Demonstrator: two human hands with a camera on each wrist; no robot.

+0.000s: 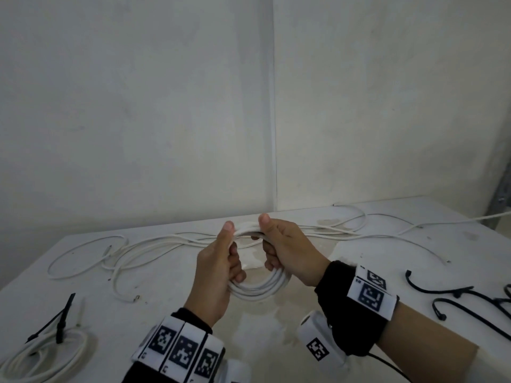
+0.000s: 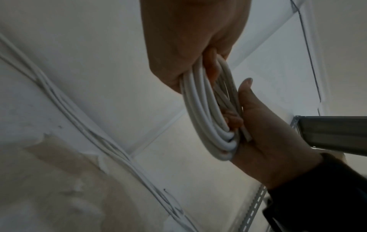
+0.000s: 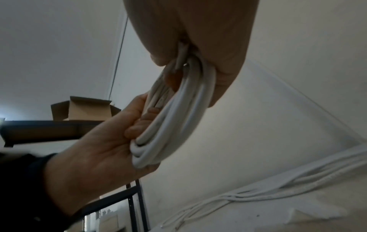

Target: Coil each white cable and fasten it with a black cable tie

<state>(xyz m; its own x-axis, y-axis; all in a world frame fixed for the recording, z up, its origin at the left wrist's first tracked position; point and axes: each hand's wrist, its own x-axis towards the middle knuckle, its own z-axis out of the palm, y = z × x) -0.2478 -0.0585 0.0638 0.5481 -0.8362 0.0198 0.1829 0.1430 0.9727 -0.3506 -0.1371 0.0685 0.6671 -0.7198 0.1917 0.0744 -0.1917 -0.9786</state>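
Observation:
A white cable coil (image 1: pixel 260 290) hangs above the middle of the table, held by both hands. My left hand (image 1: pixel 221 261) grips its left side, thumb on top and fingers curled through the loop. My right hand (image 1: pixel 287 250) grips the right side the same way. In the left wrist view my left hand (image 2: pixel 188 39) closes over the coil (image 2: pixel 206 119), with the right hand (image 2: pixel 268 133) opposite. The right wrist view shows my right hand (image 3: pixel 208 31) around the coil (image 3: pixel 178 119), and the left hand (image 3: pixel 95 150) facing it. No tie is on this coil.
Loose white cables (image 1: pixel 166 241) sprawl over the far part of the white table (image 1: pixel 171 305). A tied coil (image 1: pixel 47 355) with a black cable tie (image 1: pixel 61 324) lies at the near left. Several black cable ties (image 1: pixel 456 295) lie at the right. A cardboard box (image 3: pixel 89 109) sits on a shelf.

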